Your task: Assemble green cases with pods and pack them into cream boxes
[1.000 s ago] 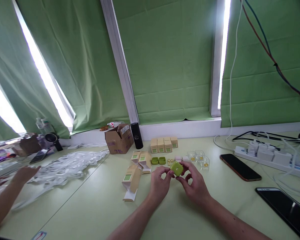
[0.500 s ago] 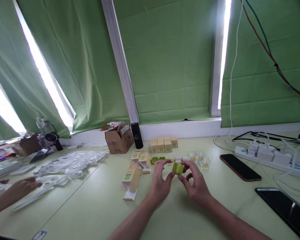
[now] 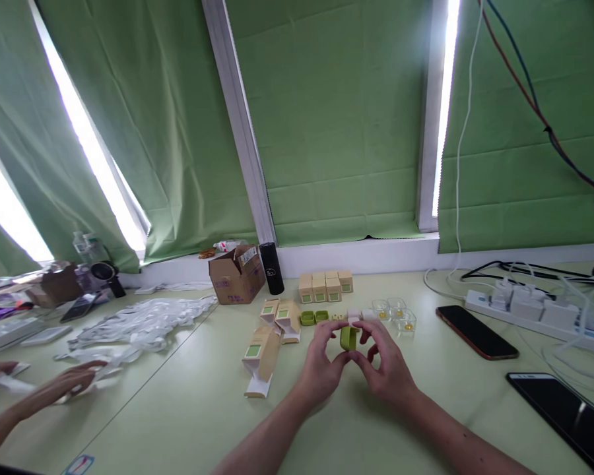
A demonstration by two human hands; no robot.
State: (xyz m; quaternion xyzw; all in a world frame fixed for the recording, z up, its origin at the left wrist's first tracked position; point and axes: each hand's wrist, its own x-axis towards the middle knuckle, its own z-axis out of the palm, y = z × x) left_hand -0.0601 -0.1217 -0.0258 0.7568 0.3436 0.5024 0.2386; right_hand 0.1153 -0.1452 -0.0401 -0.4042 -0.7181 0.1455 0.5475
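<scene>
My left hand and right hand are bare, and bare skin runs on along my left forearm and right forearm, each narrowing smoothly toward the hand; two small spots, like moles, mark the right one

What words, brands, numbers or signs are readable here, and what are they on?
No text reads clearly.
Brown cardboard box: purple print, white label, too blurred.
Black cylinder: pale marking, too small.
Small beige cardboard boxes: green-marked labels, too small.
Blue-edged sticker: red mark, unreadable.
White power strip: blurred markings.
Red-and-white item behind the box: blurred.
Held green squarish piece: no lettering visible.
</scene>
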